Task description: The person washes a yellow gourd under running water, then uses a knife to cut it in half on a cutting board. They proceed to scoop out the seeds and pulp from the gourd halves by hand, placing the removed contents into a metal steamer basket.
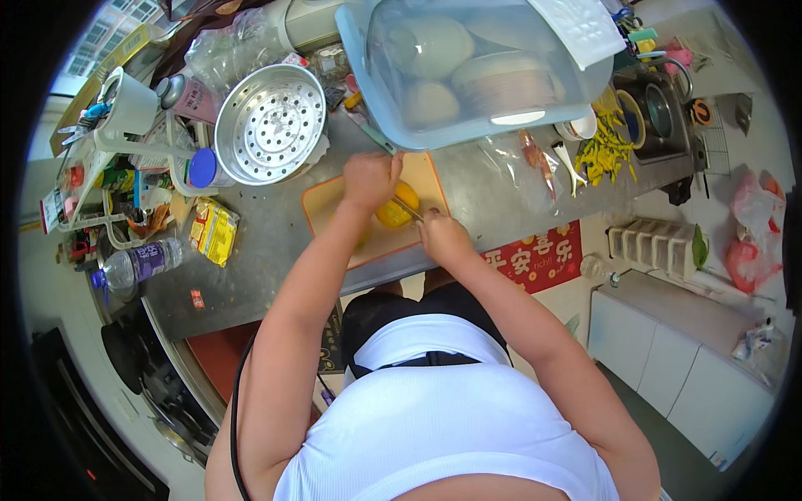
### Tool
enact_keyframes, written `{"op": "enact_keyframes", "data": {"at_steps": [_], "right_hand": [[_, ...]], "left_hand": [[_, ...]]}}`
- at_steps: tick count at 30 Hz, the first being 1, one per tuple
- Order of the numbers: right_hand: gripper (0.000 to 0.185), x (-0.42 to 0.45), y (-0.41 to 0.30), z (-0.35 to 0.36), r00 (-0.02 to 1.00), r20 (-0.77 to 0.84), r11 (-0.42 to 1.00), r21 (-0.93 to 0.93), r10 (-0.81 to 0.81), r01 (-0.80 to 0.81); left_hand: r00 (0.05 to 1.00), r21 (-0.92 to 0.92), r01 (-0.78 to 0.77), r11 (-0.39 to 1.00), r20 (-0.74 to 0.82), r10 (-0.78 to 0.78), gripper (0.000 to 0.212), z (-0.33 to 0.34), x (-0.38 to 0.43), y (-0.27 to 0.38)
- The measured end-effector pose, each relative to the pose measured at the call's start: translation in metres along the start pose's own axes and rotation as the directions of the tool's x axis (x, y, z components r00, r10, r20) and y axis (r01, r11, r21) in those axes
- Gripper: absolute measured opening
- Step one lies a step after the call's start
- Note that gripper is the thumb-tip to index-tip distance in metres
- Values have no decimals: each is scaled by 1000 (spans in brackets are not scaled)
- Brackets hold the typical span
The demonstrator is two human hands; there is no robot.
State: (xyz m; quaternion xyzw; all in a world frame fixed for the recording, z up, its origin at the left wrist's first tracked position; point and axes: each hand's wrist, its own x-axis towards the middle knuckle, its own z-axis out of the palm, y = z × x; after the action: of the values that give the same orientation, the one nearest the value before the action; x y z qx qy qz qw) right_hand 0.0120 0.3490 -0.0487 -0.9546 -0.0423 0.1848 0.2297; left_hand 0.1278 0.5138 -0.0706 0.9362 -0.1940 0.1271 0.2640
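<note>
On an orange-rimmed cutting board lies a yellow fruit or vegetable; its exact kind cannot be told. My right hand grips the handle of a knife, whose blade lies across the yellow piece. My left hand is curled at the piece's upper left side, fingers bent down near the blade's far end. Whether it grips the piece or the blade's tip is hidden by the hand. Another bit of yellow shows on the board beside my left forearm. A peeler-like tool with a pale green handle lies just beyond the board.
A blue lidded bin of dishes stands behind the board. To the left are a perforated metal steamer, a yellow packet and a plastic bottle. Yellow strips lie at the right, by the sink.
</note>
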Motion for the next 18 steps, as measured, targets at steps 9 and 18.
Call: {"op": "enact_keyframes", "data": {"at_steps": [9, 18], "right_hand": [[30, -5, 9, 25, 998, -70, 1000, -3, 7, -8], [26, -4, -5, 22, 997, 39, 998, 1, 59, -59]], "left_hand": [[999, 93, -32, 995, 44, 28, 42, -1, -4, 7], [993, 131, 66, 989, 92, -79, 48, -1, -3, -2]]}}
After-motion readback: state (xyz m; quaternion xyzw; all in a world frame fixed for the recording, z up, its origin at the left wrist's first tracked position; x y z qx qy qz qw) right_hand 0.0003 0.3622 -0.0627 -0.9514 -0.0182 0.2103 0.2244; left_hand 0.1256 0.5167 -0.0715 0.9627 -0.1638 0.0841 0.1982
